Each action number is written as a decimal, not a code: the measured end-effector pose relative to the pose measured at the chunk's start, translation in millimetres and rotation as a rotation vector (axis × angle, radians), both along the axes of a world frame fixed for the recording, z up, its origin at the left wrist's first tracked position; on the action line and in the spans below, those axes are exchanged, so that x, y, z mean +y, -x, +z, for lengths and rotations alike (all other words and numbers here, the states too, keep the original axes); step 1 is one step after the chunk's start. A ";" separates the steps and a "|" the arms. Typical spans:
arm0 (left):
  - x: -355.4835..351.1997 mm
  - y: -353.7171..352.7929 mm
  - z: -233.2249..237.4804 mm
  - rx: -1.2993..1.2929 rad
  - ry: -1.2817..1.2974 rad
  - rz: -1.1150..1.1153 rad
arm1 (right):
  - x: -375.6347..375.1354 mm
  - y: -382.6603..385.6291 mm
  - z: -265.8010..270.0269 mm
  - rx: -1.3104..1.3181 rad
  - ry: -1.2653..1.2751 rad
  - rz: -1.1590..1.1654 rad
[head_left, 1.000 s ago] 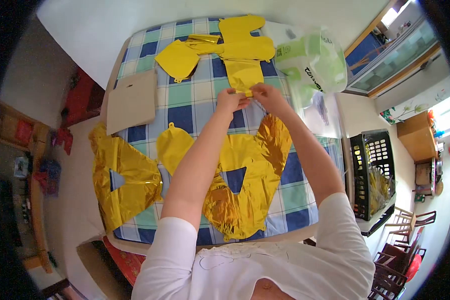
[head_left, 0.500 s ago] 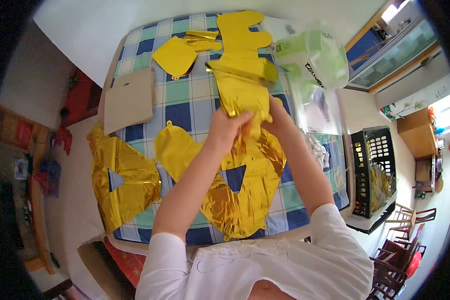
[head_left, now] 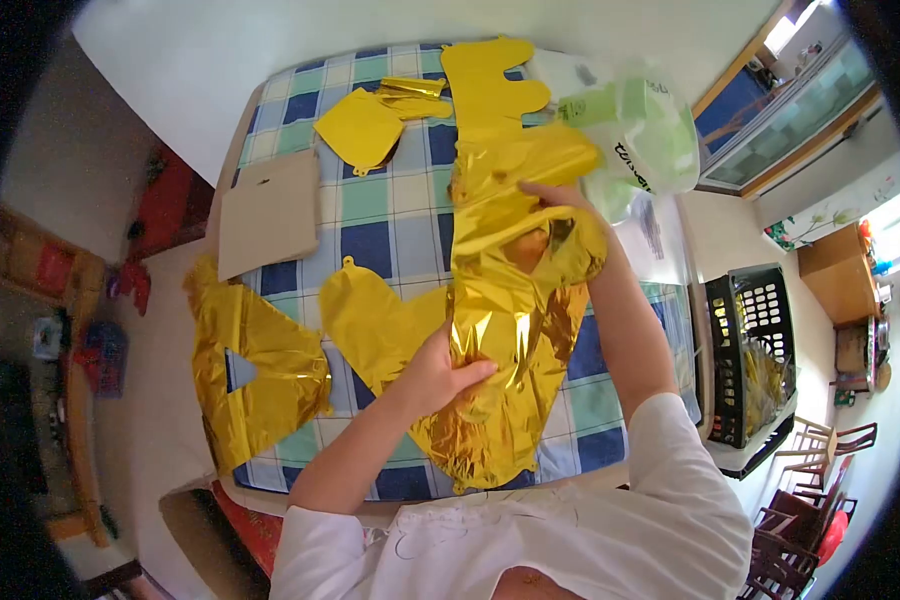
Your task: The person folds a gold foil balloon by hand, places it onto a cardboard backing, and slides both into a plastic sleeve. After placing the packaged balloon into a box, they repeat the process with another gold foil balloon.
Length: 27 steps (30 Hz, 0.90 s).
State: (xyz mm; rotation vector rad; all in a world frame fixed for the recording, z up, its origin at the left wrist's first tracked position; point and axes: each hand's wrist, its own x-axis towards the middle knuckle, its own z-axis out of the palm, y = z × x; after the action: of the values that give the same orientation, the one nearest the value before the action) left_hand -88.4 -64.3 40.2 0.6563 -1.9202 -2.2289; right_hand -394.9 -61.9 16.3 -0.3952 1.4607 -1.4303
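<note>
A crinkled gold foil balloon (head_left: 515,230) is stretched lengthways over the checked tablecloth (head_left: 390,215). My left hand (head_left: 438,372) pinches its near end. My right hand (head_left: 560,200) grips its far part, mostly hidden behind the foil. Under it lies another flat gold foil balloon (head_left: 470,430), near the table's front edge. A third gold balloon (head_left: 255,365) hangs over the table's left edge. Smaller flat gold shapes (head_left: 370,122) and a bigger one (head_left: 490,70) lie at the far end.
A brown cardboard sheet (head_left: 268,212) lies on the left of the table. A green and white plastic bag (head_left: 635,125) sits at the far right. A black basket (head_left: 755,350) with gold foil stands right of the table, wooden chairs (head_left: 800,520) beyond it.
Both hands lifted the gold foil balloon from the far end and pulled it toward me. My left hand has come down near the front; the balloon has spread out long.
</note>
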 end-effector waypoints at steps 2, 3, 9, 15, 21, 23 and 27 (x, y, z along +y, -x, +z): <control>5.8 -10.2 -4.0 -0.026 0.008 -0.058 | -1.8 3.4 -18.3 -0.083 -0.103 0.113; 9.6 -18.0 -6.3 -0.040 -0.011 -0.078 | 4.8 -7.3 -17.7 0.120 0.013 0.132; 25.8 -54.1 5.3 -0.023 -0.059 -0.175 | 30.8 -17.8 10.8 0.558 -0.133 0.305; 13.7 -44.3 8.4 -0.061 -0.050 -0.099 | 18.0 -13.0 92.5 0.773 0.024 0.155; -76.1 77.2 35.8 0.070 -0.092 0.247 | -100.0 59.4 186.3 1.060 -0.185 0.157; -113.8 126.1 28.5 0.207 -0.140 0.316 | -127.4 87.0 191.2 0.784 -0.108 -0.108; -155.0 189.7 7.0 0.006 -0.082 0.380 | -146.5 119.3 134.5 1.328 0.172 -0.347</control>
State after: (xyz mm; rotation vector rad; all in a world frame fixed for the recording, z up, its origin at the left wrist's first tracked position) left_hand -278.1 -219.3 47.1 0.9347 -1.5486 -2.0703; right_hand -514.2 -208.5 150.9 -1.4416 2.5160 -1.6177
